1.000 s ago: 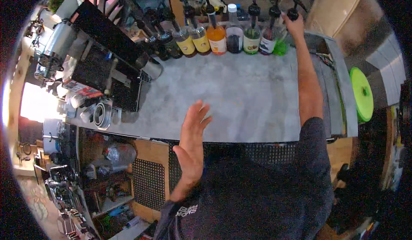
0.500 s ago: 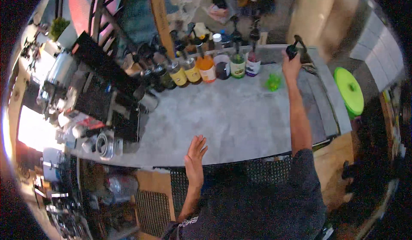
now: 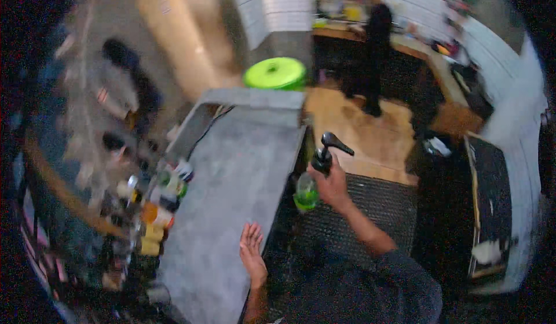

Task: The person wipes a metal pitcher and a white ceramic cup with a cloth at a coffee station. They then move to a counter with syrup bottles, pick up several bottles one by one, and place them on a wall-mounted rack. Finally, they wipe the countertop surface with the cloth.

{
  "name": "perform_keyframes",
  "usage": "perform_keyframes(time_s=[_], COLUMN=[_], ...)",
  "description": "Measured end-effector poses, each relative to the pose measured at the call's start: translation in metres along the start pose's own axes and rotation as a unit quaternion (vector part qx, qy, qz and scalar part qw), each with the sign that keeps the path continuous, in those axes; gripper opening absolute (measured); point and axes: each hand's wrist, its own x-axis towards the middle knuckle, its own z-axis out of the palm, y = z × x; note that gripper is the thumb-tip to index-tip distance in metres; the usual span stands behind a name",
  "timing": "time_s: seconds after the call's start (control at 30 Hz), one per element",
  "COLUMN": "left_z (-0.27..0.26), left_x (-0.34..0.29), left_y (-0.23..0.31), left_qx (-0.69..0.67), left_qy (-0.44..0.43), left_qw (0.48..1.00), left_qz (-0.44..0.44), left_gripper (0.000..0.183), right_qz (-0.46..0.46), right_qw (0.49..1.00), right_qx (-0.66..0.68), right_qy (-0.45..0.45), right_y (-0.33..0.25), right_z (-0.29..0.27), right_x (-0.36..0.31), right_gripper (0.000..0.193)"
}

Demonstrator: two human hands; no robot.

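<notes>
My right hand grips a clear pump bottle by its black collar, off the counter's near edge and over the floor. Bright green liquid sits low in the bottle, and its black pump head points to the right. My left hand is open and holds nothing, its fingers stretched out beside the near edge of the grey countertop. Several syrup bottles with yellow, orange and green colours stand along the counter's left side, blurred by motion.
A bright green round lid tops a container past the counter's far end. A person in dark clothes stands at a wooden counter at the back right. Black perforated matting covers part of the wooden floor.
My view has swung to the right. My right hand has lifted the green pump bottle off the counter and brought it nearer. My left hand stays open.
</notes>
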Motion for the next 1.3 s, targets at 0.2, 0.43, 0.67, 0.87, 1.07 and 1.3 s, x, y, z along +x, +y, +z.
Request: perform_keyframes(time_s=[0.2,0.43,0.67,0.87,1.07,1.3], left_z=[0.136,0.352,0.530,0.636,0.754,0.883], left_x=[-0.013,-0.110,-0.197,-0.227,-0.239,-0.274], left_y=[-0.045,-0.119,-0.157,-0.213,-0.250,-0.245], left_qx=[-0.067,-0.165,-0.171,-0.150,-0.149,-0.150], left_qy=[-0.192,-0.432,-0.577,-0.642,-0.643,-0.685], left_qw=[0.979,0.886,0.796,0.738,0.736,0.706], left_qz=[-0.016,-0.038,-0.064,-0.145,-0.150,-0.104], left_gripper=[0.064,0.081,0.093,0.093,0.095,0.087], right_qz=[0.045,0.128,0.162,0.157,0.187,0.171], right_qw=[0.972,0.856,0.717,0.583,0.453,0.382], right_qx=[-0.038,-0.176,-0.260,-0.374,-0.400,-0.423], right_qy=[0.226,0.468,0.627,0.704,0.774,0.804], right_y=[0.023,0.019,0.039,0.067,0.110,0.165], right_z=[-0.192,-0.429,-0.610,-0.764,-0.922,-1.054], right_x=[-0.104,-0.214,-0.282,-0.307,-0.326,-0.354], right_gripper=[0.062,0.053,0.064,0.066,0.043,0.041])
